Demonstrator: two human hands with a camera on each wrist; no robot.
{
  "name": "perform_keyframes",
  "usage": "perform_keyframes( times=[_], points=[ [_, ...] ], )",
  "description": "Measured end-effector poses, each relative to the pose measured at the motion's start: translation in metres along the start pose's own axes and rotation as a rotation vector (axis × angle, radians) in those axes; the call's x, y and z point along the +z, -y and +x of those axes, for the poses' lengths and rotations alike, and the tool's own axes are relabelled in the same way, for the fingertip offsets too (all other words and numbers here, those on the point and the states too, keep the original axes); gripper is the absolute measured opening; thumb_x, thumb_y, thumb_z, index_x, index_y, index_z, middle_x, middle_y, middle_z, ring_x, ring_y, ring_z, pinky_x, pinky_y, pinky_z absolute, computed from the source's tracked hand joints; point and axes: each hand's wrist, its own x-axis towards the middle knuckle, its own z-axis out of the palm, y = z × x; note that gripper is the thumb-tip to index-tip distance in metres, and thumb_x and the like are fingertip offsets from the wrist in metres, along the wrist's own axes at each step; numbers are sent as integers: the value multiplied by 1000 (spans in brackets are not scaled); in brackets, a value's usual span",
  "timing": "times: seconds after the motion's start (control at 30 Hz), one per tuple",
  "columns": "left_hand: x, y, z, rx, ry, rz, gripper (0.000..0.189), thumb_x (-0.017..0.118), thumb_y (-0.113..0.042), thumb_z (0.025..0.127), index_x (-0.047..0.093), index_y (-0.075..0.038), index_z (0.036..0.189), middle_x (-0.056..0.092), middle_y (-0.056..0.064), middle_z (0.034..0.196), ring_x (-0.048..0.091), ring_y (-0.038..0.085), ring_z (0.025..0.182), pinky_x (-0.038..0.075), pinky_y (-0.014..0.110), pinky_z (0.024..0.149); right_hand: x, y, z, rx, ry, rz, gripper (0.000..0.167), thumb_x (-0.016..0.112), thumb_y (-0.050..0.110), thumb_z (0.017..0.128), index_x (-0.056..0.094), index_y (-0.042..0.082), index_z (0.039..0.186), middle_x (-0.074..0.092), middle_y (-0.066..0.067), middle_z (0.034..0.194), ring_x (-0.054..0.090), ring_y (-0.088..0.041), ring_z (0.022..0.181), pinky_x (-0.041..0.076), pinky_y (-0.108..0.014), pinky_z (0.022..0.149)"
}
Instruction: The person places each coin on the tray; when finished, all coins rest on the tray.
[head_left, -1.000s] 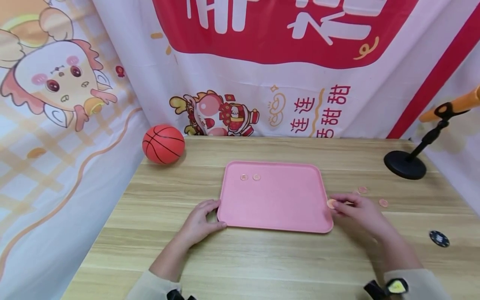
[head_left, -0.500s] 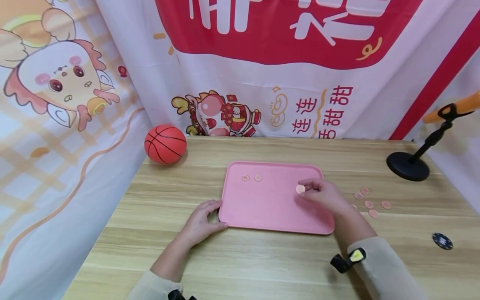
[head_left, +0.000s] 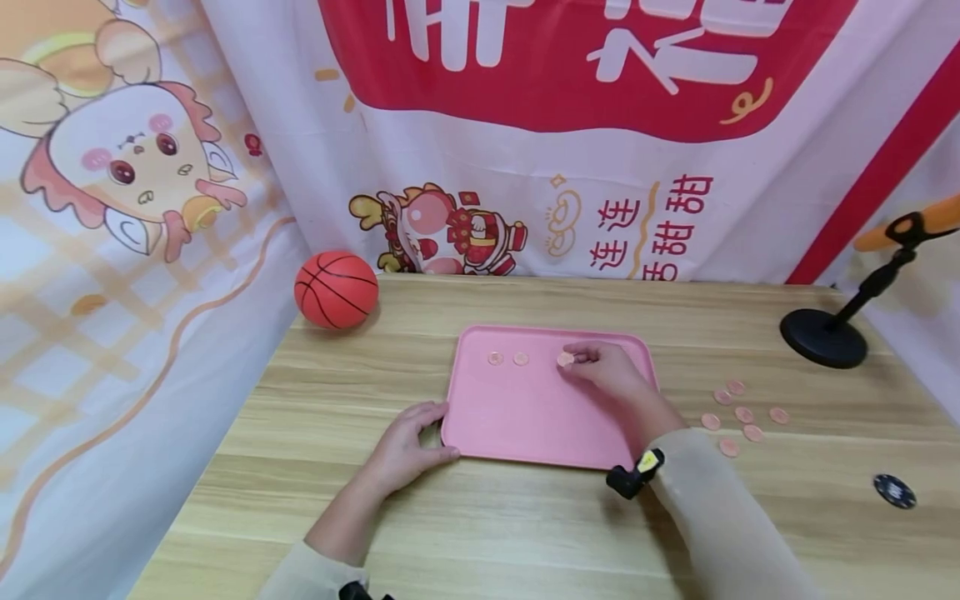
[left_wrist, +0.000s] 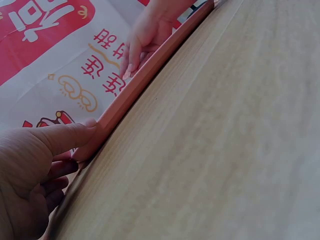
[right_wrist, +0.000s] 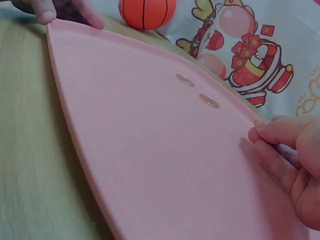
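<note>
A shallow pink tray [head_left: 517, 417] lies on the wooden table. My left hand [head_left: 405, 450] grips its near left corner, with the thumb [left_wrist: 75, 135] along the near rim and the fingers around the left side. Over the back part of the tray, my right hand [head_left: 607, 371] pinches a copper-coloured coin [head_left: 565, 359] between thumb and fingertips. Two similar coins [head_left: 496, 358] lie side by side to its left, near the back rim. In the right wrist view, the fingers of the right hand [right_wrist: 290, 155] mostly hide the held coin.
Several loose copper-coloured coins [head_left: 743, 415] lie on the table right of the tray. A black poker chip [head_left: 895, 492] is farther right. A red toy basketball [head_left: 336, 289] sits at the back left; a black-based stand [head_left: 823, 337] is at the back right, before a printed cloth.
My right hand has carried the coin from the tray's right edge leftward and back over the tray, uncovering the loose coins on the table. The left hand has stayed at the corner.
</note>
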Motion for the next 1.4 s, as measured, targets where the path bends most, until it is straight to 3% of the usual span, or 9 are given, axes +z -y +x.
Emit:
perform_keyframes(
  times=[0.2,0.43,0.7,0.93,1.4],
  points=[
    [0,-1,0,5,-2,-4,69,86,-20,74,59,-1,134,55,19,139,46,36,135,34,51,116,13,4,15,5,6,7,46,75,23,87,63,4,128,68,-15,118,62,-22,107,54,-31,92],
    [1,0,0,4,-4,-10,69,86,-21,74,59,-2,134,56,18,139,46,36,134,34,51,116,18,14,23,38,42,-5,42,73,18,88,63,5,127,67,-13,112,61,-17,94,57,-26,80],
    [0,0,0,-3,-3,-14,68,86,-20,74,58,-2,134,55,18,139,46,35,134,34,50,116,20,22,25,-18,66,-43,36,71,14,89,65,-1,122,67,-15,107,63,-15,90,58,-26,79],
    [0,-2,-1,-3,3,-13,68,85,-19,74,58,-1,134,55,19,139,46,35,134,34,50,116,21,19,25,-43,44,-215,35,71,26,90,70,6,118,68,-10,106,58,-20,96,49,-31,85],
    [0,-1,-1,-7,2,-14,68,85,-19,74,58,-1,134,55,19,140,45,36,136,33,50,117,22,15,23,-86,22,-272,36,68,26,93,68,6,123,69,-13,121,60,-30,118,47,-45,105]
  ],
)
